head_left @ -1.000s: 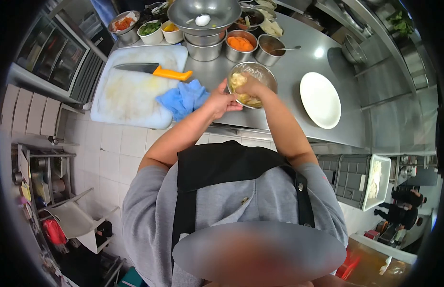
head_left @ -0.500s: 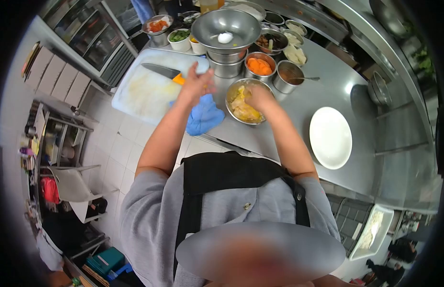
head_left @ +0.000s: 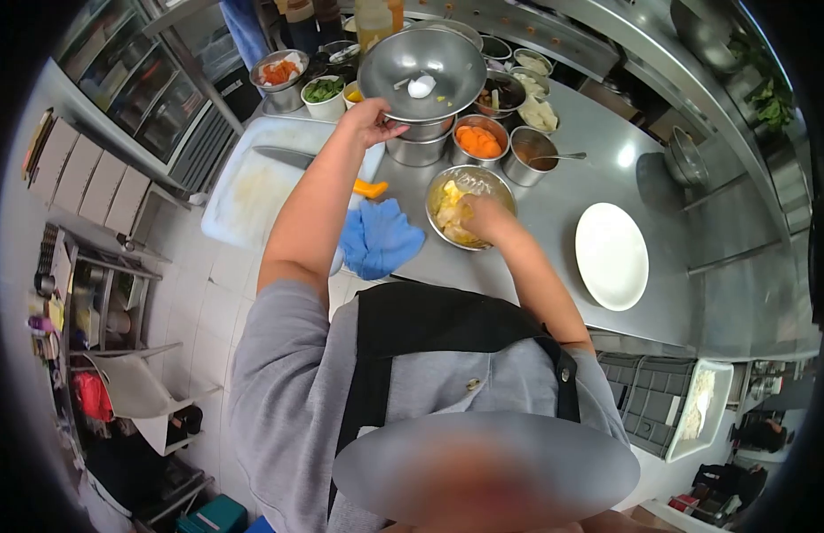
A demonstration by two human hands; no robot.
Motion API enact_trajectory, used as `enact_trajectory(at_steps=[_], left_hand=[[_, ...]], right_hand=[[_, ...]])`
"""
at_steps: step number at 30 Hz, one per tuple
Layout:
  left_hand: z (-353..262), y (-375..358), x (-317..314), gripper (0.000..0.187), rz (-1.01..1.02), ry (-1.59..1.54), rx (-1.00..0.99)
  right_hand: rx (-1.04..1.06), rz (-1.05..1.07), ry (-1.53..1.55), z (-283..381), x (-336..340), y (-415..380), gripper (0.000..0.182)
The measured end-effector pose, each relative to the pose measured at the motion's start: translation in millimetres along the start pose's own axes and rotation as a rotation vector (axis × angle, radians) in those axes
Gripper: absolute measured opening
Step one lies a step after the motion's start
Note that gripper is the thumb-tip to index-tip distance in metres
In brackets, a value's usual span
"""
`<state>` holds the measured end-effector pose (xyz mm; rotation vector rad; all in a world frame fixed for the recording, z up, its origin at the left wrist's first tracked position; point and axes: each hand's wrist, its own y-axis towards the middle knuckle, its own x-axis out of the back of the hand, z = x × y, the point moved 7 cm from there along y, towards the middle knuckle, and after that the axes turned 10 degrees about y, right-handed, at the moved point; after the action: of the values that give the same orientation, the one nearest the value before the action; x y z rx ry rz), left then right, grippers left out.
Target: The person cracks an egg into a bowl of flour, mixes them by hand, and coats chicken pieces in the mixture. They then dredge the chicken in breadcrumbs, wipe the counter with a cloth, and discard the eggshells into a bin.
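Observation:
My left hand (head_left: 374, 124) is at the near left rim of a large steel bowl (head_left: 421, 67), its fingers bent against the edge. That bowl sits on stacked steel pots and has a small white item (head_left: 421, 86) inside. My right hand (head_left: 481, 218) reaches into a smaller steel bowl (head_left: 433, 181) of yellow-coated pieces (head_left: 453, 197); its fingertips are hidden among them. Left of this bowl lie a crumpled blue cloth (head_left: 382, 238) and a knife with a yellow handle (head_left: 370, 189), its blade on a white cutting board (head_left: 243, 200).
A white oval plate (head_left: 612, 257) lies on the steel table (head_left: 541, 266) at the right. Behind the bowls stand a pot of orange slices (head_left: 478, 140), a pot with a spoon (head_left: 530, 156) and a bowl of greens (head_left: 324, 91). Two people (head_left: 758, 433) are at the far lower right.
My left hand has moved up from above the knife handle to the large bowl's rim. My right hand stays in the smaller bowl. The camera view has shifted slightly.

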<state>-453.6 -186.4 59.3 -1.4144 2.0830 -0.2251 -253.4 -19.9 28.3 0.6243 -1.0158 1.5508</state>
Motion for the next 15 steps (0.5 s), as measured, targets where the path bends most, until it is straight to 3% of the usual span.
enact_trajectory(at_steps=[11,15], left_hand=[[0,22,1,0.049,-0.010,-0.008,-0.135],[-7,15,-1,0.044,-0.007,-0.005,-0.169]], right_hand=[[-0.066,-0.022,-0.009,0,-2,3,0.047],[-0.043,-0.064,0.023,-11,-6,9,0.048]])
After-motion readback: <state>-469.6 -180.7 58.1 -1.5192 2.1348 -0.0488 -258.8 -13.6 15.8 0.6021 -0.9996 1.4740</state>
